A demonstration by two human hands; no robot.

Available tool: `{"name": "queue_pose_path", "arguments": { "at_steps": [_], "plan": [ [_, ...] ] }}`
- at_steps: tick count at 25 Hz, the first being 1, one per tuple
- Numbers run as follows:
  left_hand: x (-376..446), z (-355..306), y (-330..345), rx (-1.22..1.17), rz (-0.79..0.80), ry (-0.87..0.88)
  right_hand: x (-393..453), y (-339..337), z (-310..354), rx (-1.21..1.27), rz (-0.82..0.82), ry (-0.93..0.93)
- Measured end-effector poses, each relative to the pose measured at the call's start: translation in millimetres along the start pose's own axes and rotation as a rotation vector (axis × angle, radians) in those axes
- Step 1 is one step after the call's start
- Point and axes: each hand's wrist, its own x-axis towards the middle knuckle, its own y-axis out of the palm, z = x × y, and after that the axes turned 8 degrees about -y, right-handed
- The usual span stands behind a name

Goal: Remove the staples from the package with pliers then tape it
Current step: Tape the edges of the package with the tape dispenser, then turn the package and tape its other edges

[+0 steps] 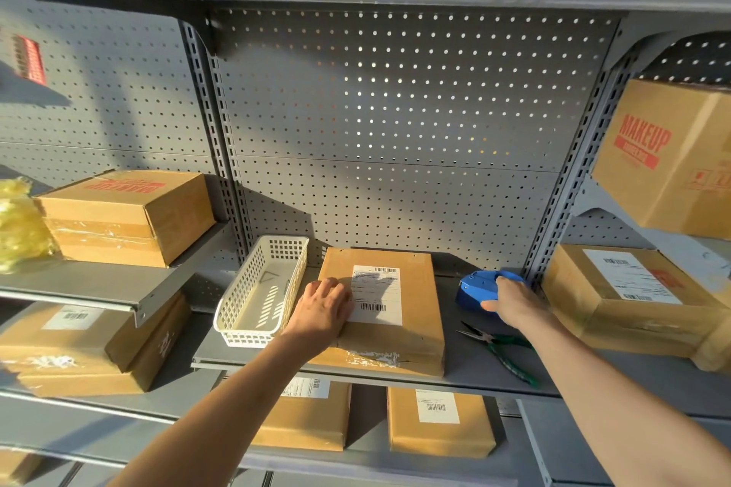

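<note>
Grey shelf (466,372) carries the package (411,332), lying flat at centre. Left hand (322,308) rests palm-down on its left edge, fingers spread. Right hand (514,302), arm extended, grips the blue tape dispenser (476,287). Pliers (500,348) lie just beside the wrist.

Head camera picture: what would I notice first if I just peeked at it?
Probably the flat brown cardboard package with a white label, lying mid-shelf under the left hand. To its right, the right hand grips a bright blue tape dispenser, with green-handled pliers lying in front of it. A white plastic basket sits left of the package.
</note>
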Motion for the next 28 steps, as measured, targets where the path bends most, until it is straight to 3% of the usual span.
{"name": "queue_pose_path", "arguments": {
  "at_steps": [14,21,28],
  "plan": [
    [-1.6,2.8,1.9,-0.036,-0.037,0.032,-2.9,1.0,-1.6,0.031,0.045,-0.005],
    [6.1,4.4,0.7,-0.039,0.000,0.012,-16.5,-26.5,21.9,0.057,-0.287,-0.114],
    [16.3,1.8,-3.8,-0.090,0.007,-0.083,-36.6,-20.3,67.3,0.390,-0.364,-0.248]
  ]
}}
